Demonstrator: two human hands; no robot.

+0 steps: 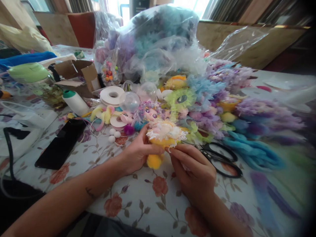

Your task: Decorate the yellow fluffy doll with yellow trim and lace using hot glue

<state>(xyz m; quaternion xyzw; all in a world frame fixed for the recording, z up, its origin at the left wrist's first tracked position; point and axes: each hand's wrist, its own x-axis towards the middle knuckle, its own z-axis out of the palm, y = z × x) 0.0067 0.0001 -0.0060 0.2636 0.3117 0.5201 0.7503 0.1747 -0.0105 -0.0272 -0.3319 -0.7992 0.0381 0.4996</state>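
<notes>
Well, from the left, a black phone (61,144) lies on the flowered tablecloth (98,174), well to the left of the left hand (137,153). Farther off beyond the phone stand a green-lidded jar (29,74), an opened cardboard box (77,74) and a thread cone (75,102) with a green top. Nearer, just past the left hand, are some white balls (114,135), a fuzzy purple pompom (128,129) and a doll head (151,114) with lilac tinsel-like hair and big painted eyes; a white ribbon spool (112,95) lies behind them.

The left hand grips a frilled piece (166,133), thumb across its near side, so that it is held up between the two hands. It looks soft and layered: a ruffled top of cream, white and pale pink, lacy at the rim, above a smooth golden-yellow band, with a fluffy yellow pompom (154,161) hanging below by the left thumb. At its lower right edge the right hand (194,166) pinches with bunched fingertips, where a small white bit shows; exactly what they hold is too small to tell.

Just right of the right hand lie black-handled scissors (209,156), then a bundle of blue mesh (254,153), with blurred lilac tulle (269,113) beyond
</notes>
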